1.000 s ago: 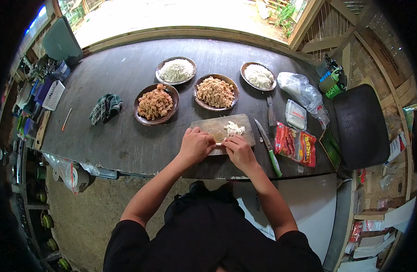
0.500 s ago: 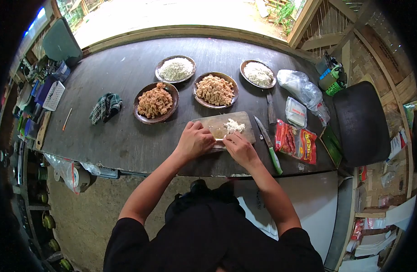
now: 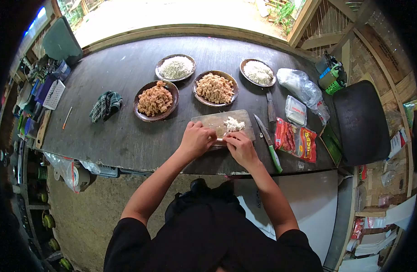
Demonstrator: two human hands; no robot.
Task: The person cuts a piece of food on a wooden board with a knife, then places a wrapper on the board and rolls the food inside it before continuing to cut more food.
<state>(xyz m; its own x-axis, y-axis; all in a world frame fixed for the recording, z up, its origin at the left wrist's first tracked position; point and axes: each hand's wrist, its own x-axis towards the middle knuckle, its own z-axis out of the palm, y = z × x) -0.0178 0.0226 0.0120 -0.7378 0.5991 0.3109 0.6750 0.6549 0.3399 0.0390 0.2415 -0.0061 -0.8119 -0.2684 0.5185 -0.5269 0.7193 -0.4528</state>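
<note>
My left hand (image 3: 198, 138) and my right hand (image 3: 240, 148) meet over the front part of a cutting board (image 3: 208, 119). Between their fingertips they pinch a thin pale strip (image 3: 220, 140) of food, whose exact kind I cannot make out. Just beyond my right hand, a small heap of white shreds (image 3: 234, 124) lies on the board. To the right of the board rests a knife (image 3: 268, 144) with a green and white handle.
Behind the board stand two plates of brown crispy pieces (image 3: 155, 100) (image 3: 215, 89) and two plates of white flour-like powder (image 3: 176, 68) (image 3: 258, 73). On the right lie a second knife (image 3: 271, 109), a red packet (image 3: 295, 143) and plastic bags (image 3: 301, 86). A checked cloth (image 3: 107, 107) lies left.
Both hands have shifted slightly, and their fingertips are closer together around the pale strip. The plates, knives and packets stay in place.
</note>
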